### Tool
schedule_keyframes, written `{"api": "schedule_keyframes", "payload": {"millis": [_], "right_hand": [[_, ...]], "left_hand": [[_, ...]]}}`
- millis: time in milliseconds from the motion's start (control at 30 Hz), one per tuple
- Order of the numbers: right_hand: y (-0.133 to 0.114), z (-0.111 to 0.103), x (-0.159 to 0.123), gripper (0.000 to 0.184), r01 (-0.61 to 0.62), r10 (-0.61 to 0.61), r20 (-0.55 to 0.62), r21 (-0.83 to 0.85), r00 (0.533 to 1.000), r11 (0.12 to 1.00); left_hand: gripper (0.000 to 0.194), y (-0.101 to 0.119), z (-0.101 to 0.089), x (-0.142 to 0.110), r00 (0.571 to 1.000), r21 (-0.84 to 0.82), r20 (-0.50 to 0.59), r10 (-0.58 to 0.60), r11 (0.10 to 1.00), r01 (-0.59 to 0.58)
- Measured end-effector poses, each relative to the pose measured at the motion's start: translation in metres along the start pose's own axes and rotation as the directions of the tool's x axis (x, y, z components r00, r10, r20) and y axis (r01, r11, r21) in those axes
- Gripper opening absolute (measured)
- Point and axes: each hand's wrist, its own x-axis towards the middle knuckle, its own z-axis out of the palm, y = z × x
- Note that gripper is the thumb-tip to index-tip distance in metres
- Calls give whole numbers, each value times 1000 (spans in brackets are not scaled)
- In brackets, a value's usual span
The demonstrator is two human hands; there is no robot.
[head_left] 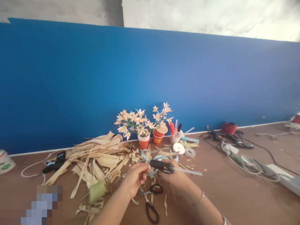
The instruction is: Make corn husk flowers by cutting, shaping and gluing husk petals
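A black hot glue gun [161, 166] with a long clear glue stick [188, 171] jutting from its back is gripped in my right hand [174, 175]. Its nozzle points left, close to the fingertips of my left hand [136, 178]. Those fingers are pinched together; whatever is between them is too small to make out. A pale husk piece [148, 153] rises just behind the fingertips. Below both hands, black-handled scissors [152, 200] lie partly spread on the brown table [199, 203], among husk scraps.
Dried corn husks [103, 153] are heaped at left, beside a green roll [97, 191]. Behind my hands stand husk flowers [134, 120] in a red paper cup [143, 142], white ribbon [178, 148] and clear tape [190, 152]. Cables [250, 165] and a power strip [290, 184] lie right.
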Motion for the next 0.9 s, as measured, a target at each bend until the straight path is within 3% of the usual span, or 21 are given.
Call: {"api": "schedule_keyframes", "payload": {"millis": [900], "right_hand": [[2, -1, -1, 8, 10, -11, -13, -56, 1000, 998]], "left_hand": [[12, 0, -1, 1, 1000, 6, -9, -12, 1000, 12]]}}
